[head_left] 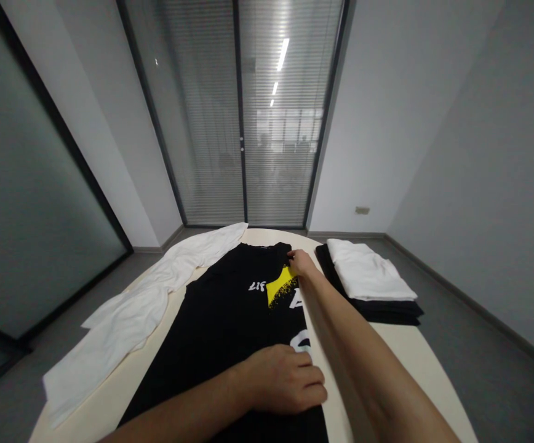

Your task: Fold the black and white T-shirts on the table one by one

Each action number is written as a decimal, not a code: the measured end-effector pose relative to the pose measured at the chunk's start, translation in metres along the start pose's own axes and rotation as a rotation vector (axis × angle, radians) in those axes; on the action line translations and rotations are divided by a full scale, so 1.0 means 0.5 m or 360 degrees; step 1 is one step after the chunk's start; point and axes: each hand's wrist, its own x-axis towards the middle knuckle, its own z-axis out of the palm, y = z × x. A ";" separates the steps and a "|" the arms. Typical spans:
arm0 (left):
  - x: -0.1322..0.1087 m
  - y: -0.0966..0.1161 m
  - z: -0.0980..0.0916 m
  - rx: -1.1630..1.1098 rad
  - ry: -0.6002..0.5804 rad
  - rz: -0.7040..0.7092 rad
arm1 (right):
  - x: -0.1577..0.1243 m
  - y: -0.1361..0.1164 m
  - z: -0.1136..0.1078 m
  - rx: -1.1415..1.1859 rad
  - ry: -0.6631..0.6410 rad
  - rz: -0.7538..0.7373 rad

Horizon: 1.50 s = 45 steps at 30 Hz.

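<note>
A black T-shirt (221, 326) with a yellow patch and white lettering lies on the table, its right side folded in to a straight edge. Near its lower part, my left hand (290, 378) has its fingers curled over that right edge, closed on the cloth. Farther away, my right hand (301, 263) pinches the same edge close to the shoulder. The thumb and fingertips of the left hand are partly hidden from view.
A rumpled white garment (142, 301) lies along the table's left side. On the right sits a stack of folded clothes, a white one (368, 271) on top of black ones (387, 311). The pale table (414, 351) has a rounded edge. Glass panels with blinds (276, 166) stand behind it.
</note>
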 end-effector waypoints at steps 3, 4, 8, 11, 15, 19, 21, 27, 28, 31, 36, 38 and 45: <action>0.023 0.002 0.014 -0.0010 0.0090 -0.0014 | -0.002 0.010 -0.015 -0.0088 0.0008 0.0068; 0.033 0.003 0.020 -0.0014 0.0117 -0.0020 | -0.003 0.014 -0.021 -0.0121 0.0007 0.0087; 0.075 0.009 0.047 -0.0016 0.0167 -0.0054 | -0.007 0.026 -0.044 -0.0252 0.0011 0.0130; 0.103 0.016 0.066 -0.0018 0.0111 -0.0088 | -0.009 0.033 -0.054 -0.0325 0.0012 0.0128; 0.112 0.019 0.078 -0.0096 0.0041 -0.0137 | -0.018 0.040 -0.050 -0.0396 -0.0010 0.0146; 0.063 -0.011 0.051 -0.0277 -0.0011 -0.0117 | -0.039 0.034 -0.044 -0.0449 0.0039 0.0160; 0.021 -0.043 0.028 -0.0261 -0.0079 -0.0273 | -0.051 0.024 -0.044 -0.0478 0.0111 0.0158; -0.144 -0.162 -0.010 0.0179 -0.0121 -0.1442 | -0.079 -0.038 -0.039 -0.0481 0.0255 0.0022; -0.172 -0.177 -0.010 0.0240 -0.0115 -0.1594 | -0.080 -0.052 -0.034 -0.0470 0.0264 0.0002; -0.247 -0.205 -0.005 0.0285 -0.0036 -0.1863 | -0.080 -0.100 -0.011 -0.0440 0.0256 -0.0044; -0.309 -0.217 0.005 0.0080 0.0109 -0.2065 | -0.068 -0.180 0.035 -0.0252 0.0135 -0.0090; -0.314 -0.220 0.006 0.0018 0.0134 -0.2123 | -0.061 -0.206 0.052 -0.0074 0.0077 -0.0047; -0.310 -0.235 0.000 -0.0100 0.0287 -0.2377 | -0.004 -0.258 0.086 0.0365 0.0037 0.0033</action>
